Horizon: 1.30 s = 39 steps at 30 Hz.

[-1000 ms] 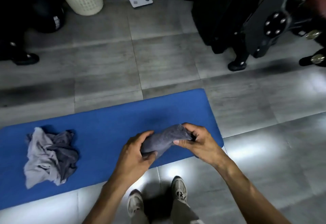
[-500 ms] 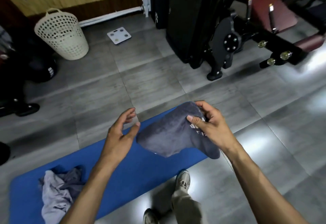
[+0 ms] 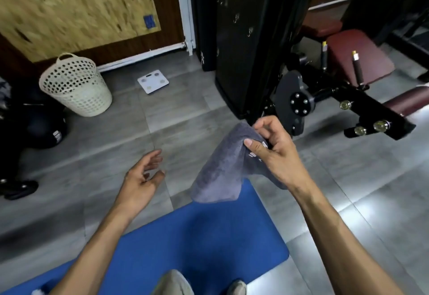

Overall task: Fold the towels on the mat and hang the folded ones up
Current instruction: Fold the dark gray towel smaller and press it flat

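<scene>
A perforated basket point(image 3: 75, 87) stands by the wall at far left; what it holds cannot be told. The left hand point(image 3: 141, 178) hangs slack and empty, and the right hand point(image 3: 274, 153) pinches the folded towel point(image 3: 222, 169) above the mat point(image 3: 209, 243). Folding looks finished; hanging comes next, which calls for carrying it to the black machine point(image 3: 250, 39), where cloth already hangs.

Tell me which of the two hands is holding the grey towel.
The right hand holds it, pinching the top of the grey towel between thumb and fingers. The left hand is beside it, empty, fingers relaxed, touching nothing.
</scene>
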Each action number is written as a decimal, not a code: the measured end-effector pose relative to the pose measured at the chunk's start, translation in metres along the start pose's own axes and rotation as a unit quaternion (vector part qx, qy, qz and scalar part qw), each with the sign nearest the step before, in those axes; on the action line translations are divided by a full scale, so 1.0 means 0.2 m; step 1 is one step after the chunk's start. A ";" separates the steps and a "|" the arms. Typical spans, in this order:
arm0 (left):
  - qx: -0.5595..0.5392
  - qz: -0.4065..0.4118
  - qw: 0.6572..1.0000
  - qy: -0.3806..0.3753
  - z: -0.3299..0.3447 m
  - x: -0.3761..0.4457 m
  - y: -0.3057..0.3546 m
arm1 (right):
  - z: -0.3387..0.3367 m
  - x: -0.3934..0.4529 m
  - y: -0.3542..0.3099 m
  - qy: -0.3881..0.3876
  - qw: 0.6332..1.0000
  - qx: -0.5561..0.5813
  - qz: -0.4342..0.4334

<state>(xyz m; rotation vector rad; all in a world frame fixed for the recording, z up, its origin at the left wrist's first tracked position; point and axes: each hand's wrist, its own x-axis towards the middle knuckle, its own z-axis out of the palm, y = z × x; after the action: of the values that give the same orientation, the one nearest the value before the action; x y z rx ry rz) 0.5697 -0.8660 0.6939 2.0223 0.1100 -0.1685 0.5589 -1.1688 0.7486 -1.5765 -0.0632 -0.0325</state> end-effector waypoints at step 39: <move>-0.029 0.229 0.965 -0.124 0.22 3.85 1.98 | -0.70 3.65 -0.40 0.172 0.974 0.060 -0.137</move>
<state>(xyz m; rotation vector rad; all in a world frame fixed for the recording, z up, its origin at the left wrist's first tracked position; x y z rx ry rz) 1.3867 -1.0771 0.8952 1.8959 -0.5023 -0.1214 1.2850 -1.2930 0.8747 -1.4114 -0.0092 -0.5088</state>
